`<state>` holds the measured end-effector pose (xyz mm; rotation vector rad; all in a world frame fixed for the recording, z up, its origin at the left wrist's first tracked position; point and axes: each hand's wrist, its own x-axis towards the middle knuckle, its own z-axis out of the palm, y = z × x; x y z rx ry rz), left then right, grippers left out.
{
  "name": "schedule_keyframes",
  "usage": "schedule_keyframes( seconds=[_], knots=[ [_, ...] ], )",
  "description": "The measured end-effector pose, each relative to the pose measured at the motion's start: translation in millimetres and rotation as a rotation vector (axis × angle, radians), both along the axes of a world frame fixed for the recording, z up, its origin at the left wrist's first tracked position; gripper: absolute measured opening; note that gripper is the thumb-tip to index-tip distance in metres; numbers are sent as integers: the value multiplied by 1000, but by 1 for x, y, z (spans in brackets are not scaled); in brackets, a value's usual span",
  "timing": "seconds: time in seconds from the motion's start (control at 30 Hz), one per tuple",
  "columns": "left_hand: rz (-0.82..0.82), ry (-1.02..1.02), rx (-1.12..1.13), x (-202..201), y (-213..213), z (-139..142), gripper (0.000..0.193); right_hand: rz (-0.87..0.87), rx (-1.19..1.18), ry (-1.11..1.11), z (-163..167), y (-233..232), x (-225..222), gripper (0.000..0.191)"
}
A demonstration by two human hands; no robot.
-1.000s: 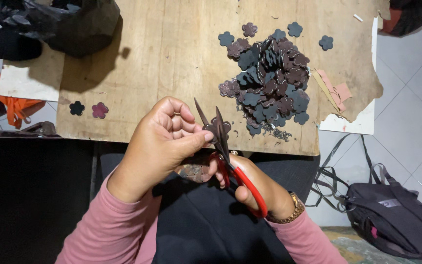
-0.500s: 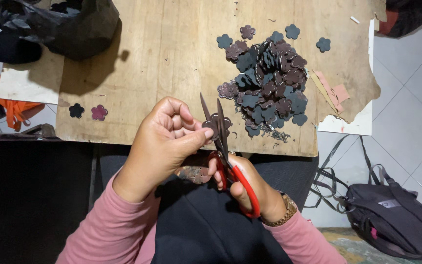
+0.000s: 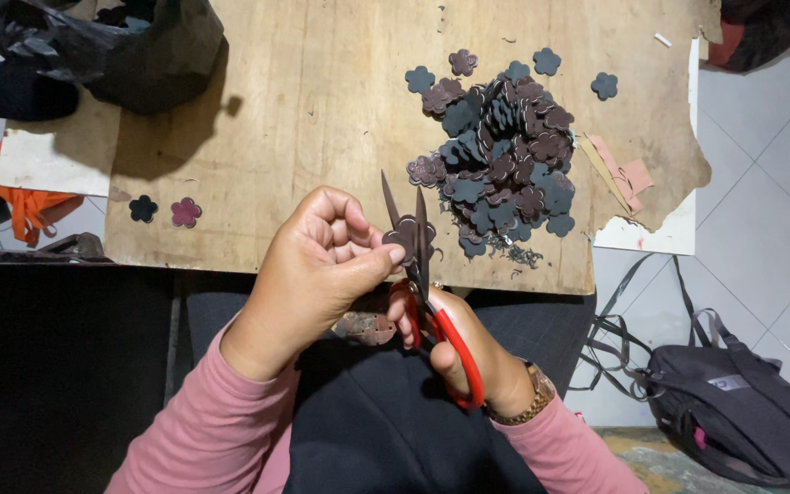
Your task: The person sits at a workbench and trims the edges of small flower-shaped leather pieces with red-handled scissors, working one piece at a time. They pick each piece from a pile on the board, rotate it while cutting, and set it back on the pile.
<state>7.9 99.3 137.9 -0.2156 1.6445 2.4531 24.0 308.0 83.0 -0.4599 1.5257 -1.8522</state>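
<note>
- Left hand (image 3: 322, 265): centre frame, pinching a dark flower (image 3: 404, 240).
- Right hand (image 3: 468, 352): gripping red scissors (image 3: 432, 293), blades open around the flower.
- Flower pile (image 3: 505, 151): desk (image 3: 322, 91), upper right.

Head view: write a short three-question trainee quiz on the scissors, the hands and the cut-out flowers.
1. True or false: the red-handled scissors are in the right hand.
2. Multiple choice: what does the left hand pinch between the blades? A) a flower-shaped cut-out B) a strip of orange cloth C) a black bag
3. Short answer: where do the two lone flower pieces lie, relative to the big pile of flower cut-outs on the wooden board?

Key
1. True.
2. A, the flower-shaped cut-out.
3. Far to the pile's left, near the board's near-left corner.
</note>
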Motion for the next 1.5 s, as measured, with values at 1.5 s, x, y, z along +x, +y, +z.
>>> schedule_keyframes(
  seconds=[1.5],
  knots=[
    [142, 46, 161, 5, 21, -3, 30, -106, 20, -4, 0, -2, 3, 103]
  ],
)
